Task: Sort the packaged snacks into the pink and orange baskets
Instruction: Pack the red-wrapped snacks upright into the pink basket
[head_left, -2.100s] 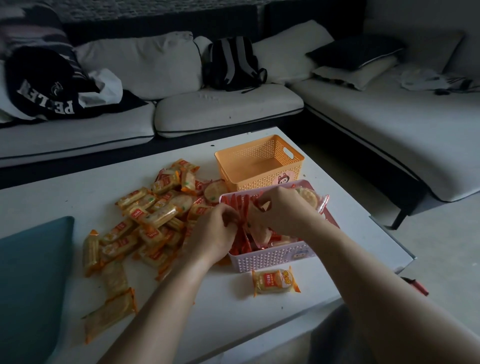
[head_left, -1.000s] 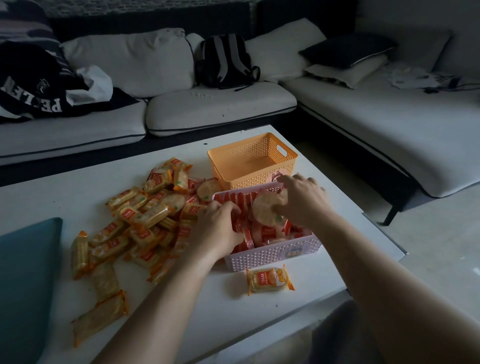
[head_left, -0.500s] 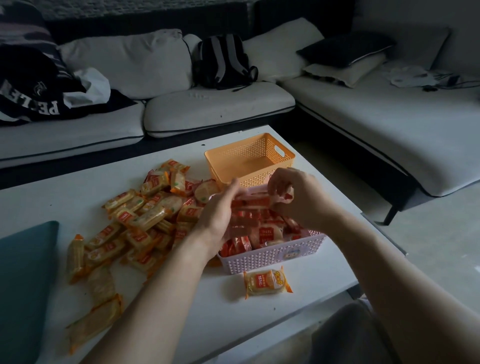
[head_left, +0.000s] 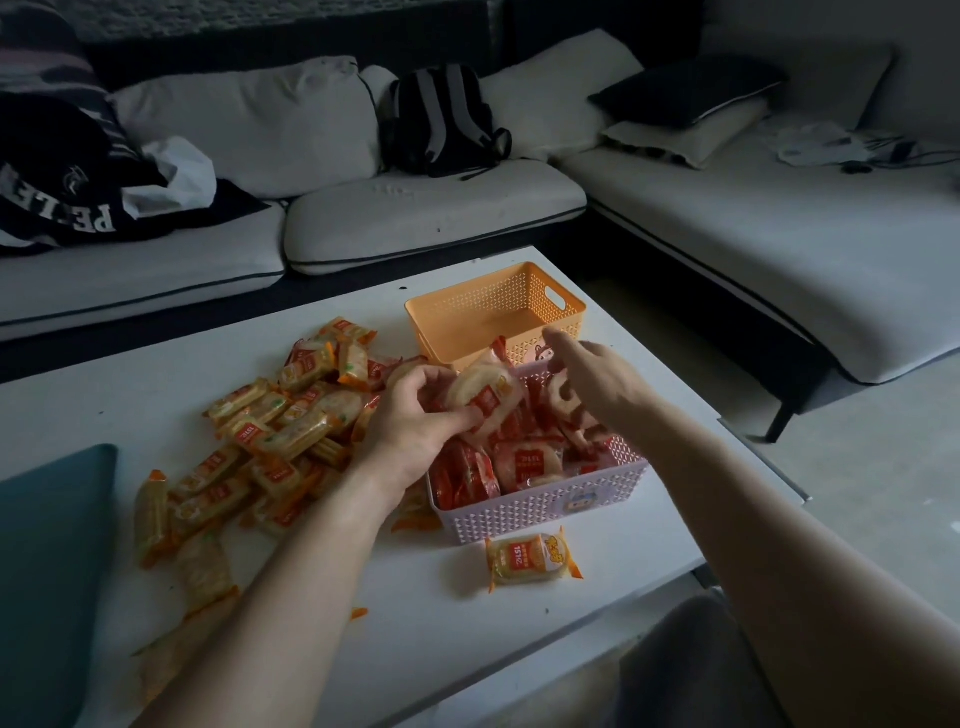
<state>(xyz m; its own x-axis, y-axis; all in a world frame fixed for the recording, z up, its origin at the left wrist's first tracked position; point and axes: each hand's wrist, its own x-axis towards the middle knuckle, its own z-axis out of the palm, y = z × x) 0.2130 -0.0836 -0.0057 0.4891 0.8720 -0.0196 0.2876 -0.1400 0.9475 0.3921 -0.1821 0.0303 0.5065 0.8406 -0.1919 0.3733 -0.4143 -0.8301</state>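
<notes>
Red-wrapped snack (head_left: 485, 397) pinched in left hand (head_left: 415, 426) over pink basket (head_left: 540, 512); right hand (head_left: 597, 384) spread, empty. Next: settle it at basket's nine o'clock.

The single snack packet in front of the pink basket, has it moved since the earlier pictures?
No. The single packet lies on the table just in front of the pink basket's near wall, as before.

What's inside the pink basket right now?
The pink basket holds red-wrapped snack packs, piled near its rim. Both hands cover the far part, and the lower layers are hidden.
</notes>
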